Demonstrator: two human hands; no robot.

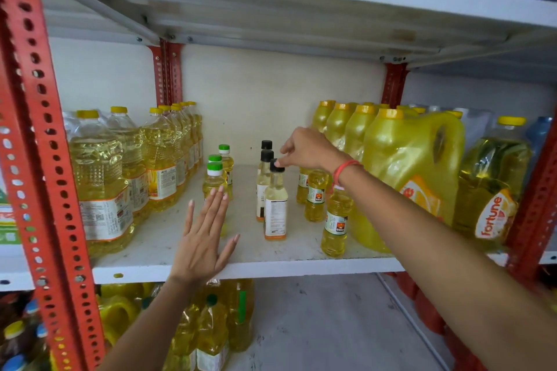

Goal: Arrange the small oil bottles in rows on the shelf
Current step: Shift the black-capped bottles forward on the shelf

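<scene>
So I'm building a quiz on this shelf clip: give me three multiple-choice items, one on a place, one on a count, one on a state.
1. Where is the right hand?
A. On the front black-capped bottle
B. On the big jug
C. Under the shelf

2. How many green caps show in the left row?
A. One
B. Three
C. Five

3. How is the left hand?
A. A fist round a bottle
B. Open and flat
C. Gripping the red post

Answers:
1. A: its fingertips pinch that cap.
2. B: three green caps run front to back.
3. B: the fingers are spread, holding nothing, against the front green-capped bottle.
</scene>
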